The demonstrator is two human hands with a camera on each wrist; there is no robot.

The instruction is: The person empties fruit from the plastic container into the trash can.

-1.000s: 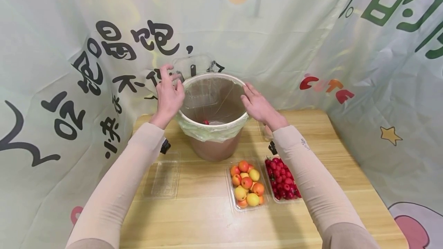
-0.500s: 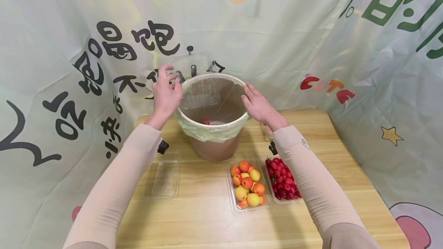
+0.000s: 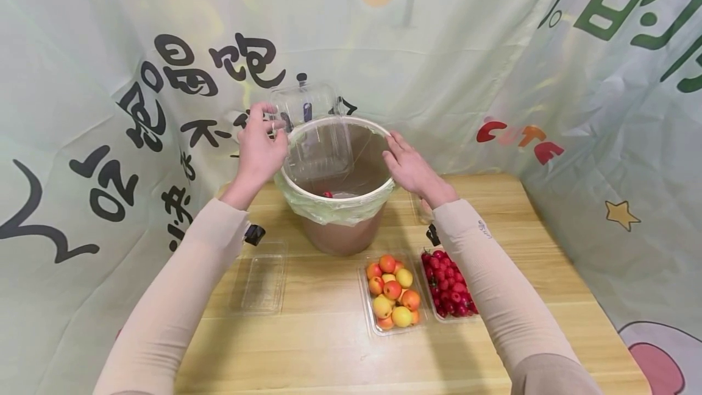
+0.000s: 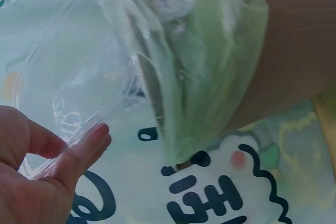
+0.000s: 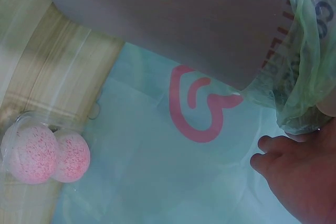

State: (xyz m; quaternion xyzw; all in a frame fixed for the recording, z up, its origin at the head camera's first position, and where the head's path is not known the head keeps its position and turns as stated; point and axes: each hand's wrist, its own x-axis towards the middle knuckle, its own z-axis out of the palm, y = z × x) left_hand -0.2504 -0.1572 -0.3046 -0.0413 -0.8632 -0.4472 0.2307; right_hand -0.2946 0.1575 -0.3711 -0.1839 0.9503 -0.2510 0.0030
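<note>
My left hand [image 3: 260,145] pinches the edge of a clear plastic container [image 3: 309,108], which hangs tilted over the left of the bin's mouth. In the left wrist view thumb and fingers [image 4: 86,148] meet on its rim; no contents are visible in it. The brown trash bin [image 3: 342,236] stands upright, a thin green bag [image 3: 329,211] folded over its rim. On the bin's right side, my right hand [image 3: 411,166] grips the rim. A small red object [image 3: 327,194] shows inside the bin.
A tray of yellow-orange fruits [image 3: 392,290] stands before the bin, with a tray of red berries or cherries [image 3: 448,285] right of it. An unfilled clear tray [image 3: 263,285] lies left. Two pink speckled balls [image 5: 31,153] sit in clear plastic behind the right forearm. Printed cloth surrounds the table [image 3: 323,352].
The clear container has swung toward the bin's middle and tipped, so more of its face shows. My left hand has shifted slightly left; my right hand stays on the rim.
</note>
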